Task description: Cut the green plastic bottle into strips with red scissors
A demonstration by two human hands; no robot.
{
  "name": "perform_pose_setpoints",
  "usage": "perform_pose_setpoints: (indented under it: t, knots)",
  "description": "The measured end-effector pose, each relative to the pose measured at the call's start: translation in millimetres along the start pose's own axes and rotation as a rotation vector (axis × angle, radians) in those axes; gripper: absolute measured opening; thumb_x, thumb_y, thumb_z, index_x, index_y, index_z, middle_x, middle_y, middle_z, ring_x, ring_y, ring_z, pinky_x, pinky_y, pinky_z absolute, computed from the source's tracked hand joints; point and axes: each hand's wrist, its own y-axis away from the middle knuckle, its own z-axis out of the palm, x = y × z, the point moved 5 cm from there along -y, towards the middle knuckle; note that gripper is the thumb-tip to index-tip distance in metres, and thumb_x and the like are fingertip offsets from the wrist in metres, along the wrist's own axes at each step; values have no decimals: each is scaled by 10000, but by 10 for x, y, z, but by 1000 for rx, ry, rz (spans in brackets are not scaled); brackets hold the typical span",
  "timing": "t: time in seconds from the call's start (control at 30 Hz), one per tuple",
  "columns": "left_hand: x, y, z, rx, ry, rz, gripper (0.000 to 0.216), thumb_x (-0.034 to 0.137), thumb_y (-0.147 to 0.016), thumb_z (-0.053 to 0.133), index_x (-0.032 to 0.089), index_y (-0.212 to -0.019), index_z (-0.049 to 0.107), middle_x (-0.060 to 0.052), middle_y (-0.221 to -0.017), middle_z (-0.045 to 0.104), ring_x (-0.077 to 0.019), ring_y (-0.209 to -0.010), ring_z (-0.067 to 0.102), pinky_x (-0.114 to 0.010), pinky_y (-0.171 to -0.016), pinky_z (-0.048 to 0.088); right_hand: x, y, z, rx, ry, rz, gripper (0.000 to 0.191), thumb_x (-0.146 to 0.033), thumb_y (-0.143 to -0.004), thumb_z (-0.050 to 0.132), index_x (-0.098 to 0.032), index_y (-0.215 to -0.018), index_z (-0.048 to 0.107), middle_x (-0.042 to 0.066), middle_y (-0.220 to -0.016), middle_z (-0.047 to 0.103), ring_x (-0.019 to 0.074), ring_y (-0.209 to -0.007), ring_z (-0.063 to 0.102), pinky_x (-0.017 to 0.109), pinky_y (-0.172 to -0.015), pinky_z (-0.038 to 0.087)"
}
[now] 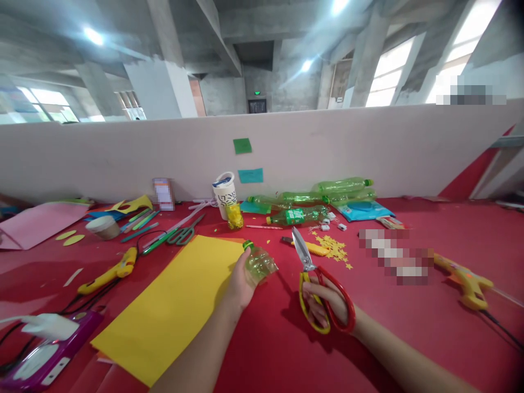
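My left hand [240, 281] is closed around the cut top part of a green plastic bottle [260, 264], its green cap pointing up and away and its cut edge towards the right. Fingers through the handles, my right hand [321, 301] grips scissors [305, 254] with one red and one yellow handle. The blades point up and away, look nearly together, and stand apart from the bottle piece. Beyond the scissors, a yellow utility knife [313, 248] lies beside yellow paper stars [333, 246].
Yellow paper [172, 300] lies under my left forearm. Several green bottles [295, 215] and a white cup [225, 196] stand or lie by the partition. Yellow glue guns [108, 275] lie on both sides; a purple power strip [53, 355] sits front left.
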Motion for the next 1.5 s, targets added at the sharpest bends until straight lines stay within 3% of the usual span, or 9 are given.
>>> perform_pose_setpoints:
  t: [0.33, 0.53, 0.73, 0.9, 1.07, 1.27, 1.5]
  knots:
    - [-44, -33, -7, -58, -18, -51, 229, 315, -830, 568, 123, -933, 641, -72, -838, 717, -203, -758, 692, -378, -772, 560, -15, -16, 8, -21, -45, 24, 305, -411, -816, 604, -158, -657, 541, -104, -330, 427, 73, -247, 386, 234, -402, 467]
    - [-73, -46, 69, -151, -5, -44, 240, 334, -851, 545, 142, -969, 629, -80, -934, 709, -222, -843, 686, -417, -851, 530, -12, 1, 33, 2, -22, 20, 333, -460, -778, 622, -172, -649, 519, -113, -319, 409, 64, -238, 363, 209, -367, 427]
    - [-86, -2, 140, -220, 27, -58, 289, 397, -857, 523, 135, -911, 635, -87, -889, 692, -215, -797, 670, -419, -805, 538, 12, 16, 28, -2, -22, 24, 341, -466, -780, 628, -176, -649, 505, -117, -307, 394, 66, -230, 354, 220, -374, 437]
    - [-122, 35, 130, -193, -3, -96, 220, 325, -831, 578, 131, -918, 636, -77, -869, 694, -209, -811, 670, -397, -829, 528, 16, 59, 13, 3, -30, 12, 319, -440, -795, 629, -169, -672, 514, -112, -330, 416, 55, -250, 372, 193, -382, 425]
    - [-177, -9, 87, -167, -9, -120, 226, 325, -827, 595, 148, -966, 619, -86, -920, 701, -219, -877, 672, -399, -867, 511, 30, 82, 11, 5, -31, 18, 315, -436, -827, 600, -174, -690, 494, -114, -334, 411, 41, -243, 351, 147, -328, 335]
    - [-150, -10, 91, -163, -36, -105, 231, 275, -807, 625, 163, -1009, 618, -86, -992, 698, -222, -915, 667, -393, -870, 510, -26, 91, 49, -26, 7, 8, 314, -447, -829, 584, -180, -699, 480, -99, -300, 429, 52, -233, 336, 177, -347, 378]
    - [-162, 71, 110, -144, -69, -169, 244, 272, -844, 533, 109, -1006, 617, -125, -984, 706, -264, -955, 664, -401, -855, 518, -11, 99, 20, -40, 120, 29, 318, -476, -848, 524, -203, -705, 446, -97, -301, 404, 72, -251, 343, 200, -363, 364]
